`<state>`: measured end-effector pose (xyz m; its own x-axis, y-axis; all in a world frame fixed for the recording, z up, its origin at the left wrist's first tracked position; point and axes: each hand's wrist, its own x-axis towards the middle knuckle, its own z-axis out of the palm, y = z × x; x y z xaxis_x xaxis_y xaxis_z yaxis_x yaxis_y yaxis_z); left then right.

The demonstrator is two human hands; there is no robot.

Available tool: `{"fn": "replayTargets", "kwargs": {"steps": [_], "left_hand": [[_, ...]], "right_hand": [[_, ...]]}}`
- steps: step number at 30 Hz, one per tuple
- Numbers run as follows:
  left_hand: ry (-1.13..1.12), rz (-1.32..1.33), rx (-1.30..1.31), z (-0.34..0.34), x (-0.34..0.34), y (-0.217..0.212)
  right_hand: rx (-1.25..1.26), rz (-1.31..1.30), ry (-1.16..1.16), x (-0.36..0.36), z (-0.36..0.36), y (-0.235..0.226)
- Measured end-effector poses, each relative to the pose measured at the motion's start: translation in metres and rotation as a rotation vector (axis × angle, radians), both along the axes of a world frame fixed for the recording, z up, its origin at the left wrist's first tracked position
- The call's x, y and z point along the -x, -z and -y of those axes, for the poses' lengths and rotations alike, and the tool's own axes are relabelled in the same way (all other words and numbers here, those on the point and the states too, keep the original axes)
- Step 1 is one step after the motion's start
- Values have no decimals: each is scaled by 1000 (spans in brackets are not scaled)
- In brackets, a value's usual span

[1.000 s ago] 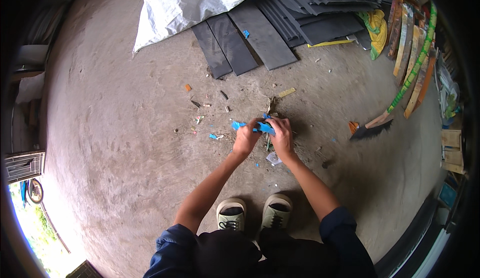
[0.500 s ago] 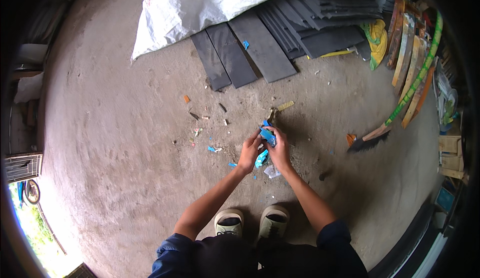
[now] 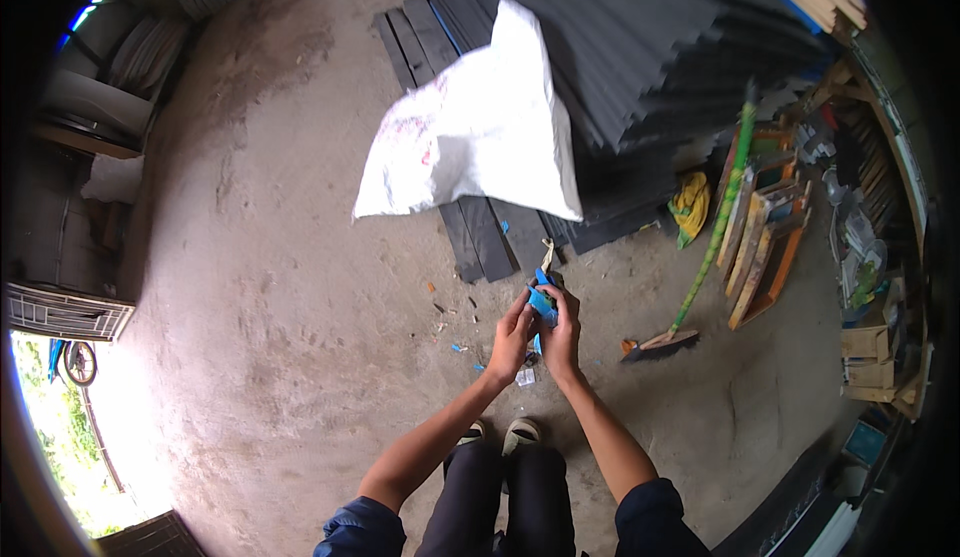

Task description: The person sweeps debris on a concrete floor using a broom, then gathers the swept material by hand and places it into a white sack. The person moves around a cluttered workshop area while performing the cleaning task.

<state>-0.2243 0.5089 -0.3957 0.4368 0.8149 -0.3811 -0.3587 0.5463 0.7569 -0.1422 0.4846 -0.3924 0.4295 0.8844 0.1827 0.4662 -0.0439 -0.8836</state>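
Hands together out in front of me, above the concrete floor [image 3: 250, 287]. My left hand [image 3: 512, 339] and right hand [image 3: 562, 332] both grasp a bunch of blue scraps [image 3: 543, 304], fingers curled round it from either side, thumbs near the top. What the scraps are made of I cannot tell; they look like thin plastic or tape. A pale strip [image 3: 547, 254] sticks up just beyond the bunch.

Floor below my hands: a few small blue bits [image 3: 458, 348] scattered to the left, and a small pale scrap [image 3: 524, 378] lying just under my left wrist. My shoes [image 3: 505, 435] show beneath my forearms, toes close together.

Ahead of my hands, flat dark grey planks [image 3: 480, 237] lie on the floor, with a large white woven sack [image 3: 480, 132] over them. A big stack of dark sheets [image 3: 650, 57] runs behind the sack toward the far right edge of the floor.

Right side: a broom with a green handle [image 3: 715, 227] leans out over the floor, its dark head [image 3: 655, 345] resting well to the right of my right hand. Wooden frames [image 3: 765, 247] stand beside it, and a yellow bundle [image 3: 690, 207] sits near the sheet stack.
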Motion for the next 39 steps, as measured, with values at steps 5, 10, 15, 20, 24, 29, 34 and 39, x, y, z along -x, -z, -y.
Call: {"fn": "replayTargets", "kwargs": {"steps": [5,10,15,20,24,29,34,39], "left_hand": [[16,-1,-18,-25,-12,-146],[68,-124,-251,-74,-35,-225],[100,-51,-185,-127,-56,-221],[120,-32,-168,-177,-68,-201],[85,-221,-212,-222,-74,-173],[-2,-788,-524,-289,-91,-138],[47,-883,-709,-309,-101,-115],[-29,-724,-612,-313,-77,-113]], "right_hand": [[-96,2,29,-12,-24,-137],[-229,91,83,-41,-69,-220],[-281,10,146,-59,-117,-222],[-191,-1,200,-67,-157,-200],[-98,75,306,-75,-187,-181],[-35,61,337,-81,-212,-168],[17,-20,314,-86,-236,-133],[71,-103,351,-81,-261,-111]]}}
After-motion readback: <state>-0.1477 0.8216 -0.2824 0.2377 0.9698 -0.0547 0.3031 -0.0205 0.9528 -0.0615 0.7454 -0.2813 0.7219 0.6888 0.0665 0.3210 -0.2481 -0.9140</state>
